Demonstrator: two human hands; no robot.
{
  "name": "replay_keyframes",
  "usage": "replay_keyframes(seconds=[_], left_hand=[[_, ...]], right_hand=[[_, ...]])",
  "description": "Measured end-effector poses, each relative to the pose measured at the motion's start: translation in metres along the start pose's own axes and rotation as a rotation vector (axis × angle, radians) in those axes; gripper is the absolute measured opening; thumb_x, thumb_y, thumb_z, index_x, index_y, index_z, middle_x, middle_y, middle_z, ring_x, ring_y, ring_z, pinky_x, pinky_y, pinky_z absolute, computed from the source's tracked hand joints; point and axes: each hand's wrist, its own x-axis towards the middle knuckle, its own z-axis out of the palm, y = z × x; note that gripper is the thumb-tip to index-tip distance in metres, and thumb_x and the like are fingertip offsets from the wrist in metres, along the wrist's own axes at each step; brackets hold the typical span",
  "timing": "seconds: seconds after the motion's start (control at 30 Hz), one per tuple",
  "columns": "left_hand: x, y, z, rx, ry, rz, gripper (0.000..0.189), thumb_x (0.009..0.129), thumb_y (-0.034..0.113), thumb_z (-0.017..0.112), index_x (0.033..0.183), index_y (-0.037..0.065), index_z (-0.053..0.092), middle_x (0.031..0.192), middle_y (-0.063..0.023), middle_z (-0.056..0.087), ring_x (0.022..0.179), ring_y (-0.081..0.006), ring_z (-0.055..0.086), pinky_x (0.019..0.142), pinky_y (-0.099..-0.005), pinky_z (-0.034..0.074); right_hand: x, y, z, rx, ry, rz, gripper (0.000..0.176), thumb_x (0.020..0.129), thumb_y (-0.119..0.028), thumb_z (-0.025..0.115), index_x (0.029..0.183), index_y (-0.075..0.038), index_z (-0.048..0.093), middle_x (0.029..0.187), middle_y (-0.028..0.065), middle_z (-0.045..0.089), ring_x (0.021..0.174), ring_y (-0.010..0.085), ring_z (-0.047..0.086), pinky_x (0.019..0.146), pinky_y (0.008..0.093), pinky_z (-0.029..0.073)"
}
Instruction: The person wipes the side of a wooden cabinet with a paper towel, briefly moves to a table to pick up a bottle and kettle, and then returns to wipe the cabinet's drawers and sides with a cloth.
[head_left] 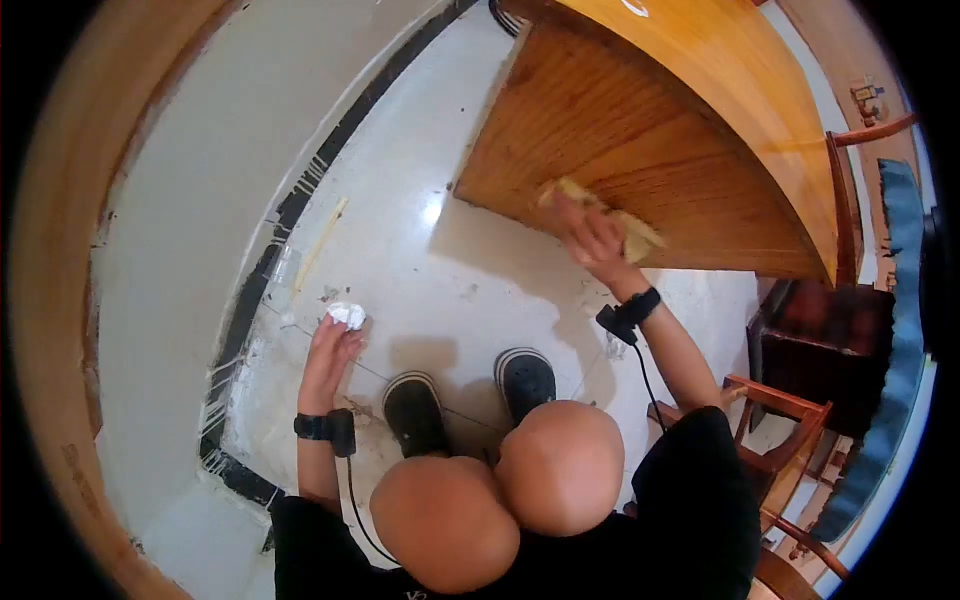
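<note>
My right hand (597,243) presses a yellowish cloth (640,238) against the side of a brown wooden cabinet (640,130), close to its lower edge. The hand and cloth are slightly blurred. Low over the floor on the other side, my left hand (330,358) has its fingers around a crumpled white wad (346,315), which looks like paper or foil. Both wrists wear black bands with cables.
A pale wall with a black skirting strip (290,210) runs along the left. On the tiled floor (450,270) lie a thin yellowish strip (321,243) and bits of debris. My shoes (525,375) stand in the middle. Wooden chairs (790,425) and a blue cloth (900,270) are at right.
</note>
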Motion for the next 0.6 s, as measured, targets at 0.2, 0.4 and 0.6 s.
replay_keyframes(seconds=[0.2,0.4,0.6], left_hand=[[-0.004,0.0,-0.015,-0.038,-0.078,0.063,0.027,0.093,0.012,0.053,0.12,0.009,0.051,0.104,-0.0036,0.061,0.086,-0.0127,0.058,0.073,-0.0257,0.045],[0.002,0.003,0.004,0.002,-0.065,0.047,0.027,0.092,0.015,0.054,0.117,0.006,0.052,0.102,-0.0045,0.06,0.084,-0.0118,0.055,0.073,-0.024,0.044],[0.011,0.002,0.011,0.01,-0.142,0.062,0.029,0.092,0.016,0.057,0.12,0.007,0.051,0.104,-0.0079,0.061,0.087,-0.0155,0.057,0.073,-0.0272,0.047]], right_hand=[[-0.089,-0.015,0.033,-0.032,-0.24,-0.337,0.031,0.082,-0.012,0.056,0.11,-0.015,0.067,0.13,0.0008,0.056,0.107,0.0172,0.054,0.08,0.0306,0.041],[0.001,0.061,-0.092,-0.231,0.131,0.138,0.025,0.08,-0.023,0.066,0.104,-0.027,0.07,0.117,-0.0033,0.065,0.093,0.0176,0.052,0.079,0.031,0.038],[-0.045,0.079,-0.09,-0.243,0.326,0.326,0.028,0.074,-0.022,0.071,0.101,-0.029,0.071,0.113,-0.0062,0.066,0.097,0.0215,0.05,0.079,0.0331,0.04]])
